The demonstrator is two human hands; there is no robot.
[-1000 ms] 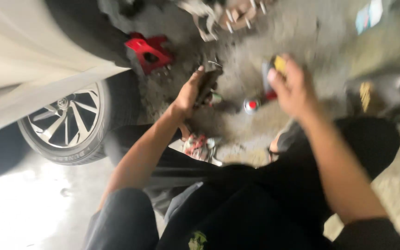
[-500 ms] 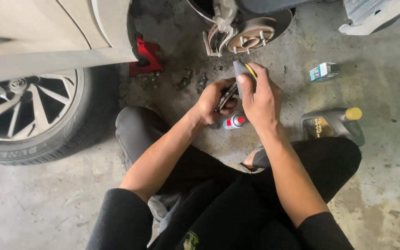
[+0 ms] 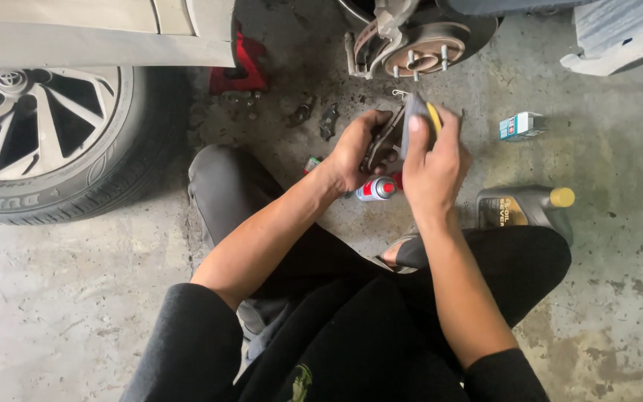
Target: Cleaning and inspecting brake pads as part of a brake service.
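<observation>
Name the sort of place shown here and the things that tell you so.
Probably a car repair garage: a bare brake disc with wheel studs, a removed wheel on stained concrete floor, and an oil jug.

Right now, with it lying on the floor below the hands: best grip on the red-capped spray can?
Probably the spray can body, from above, fingers across its width. It lies on its side on the concrete, cap toward the right hand; the left hand hovers just over it, so come in from the near side.

A dark, grimy brake pad [image 3: 385, 139] is held upright on edge in the left hand [image 3: 353, 151], right beside a grey-and-yellow tube [image 3: 418, 123] gripped by the right hand [image 3: 433, 167].
</observation>
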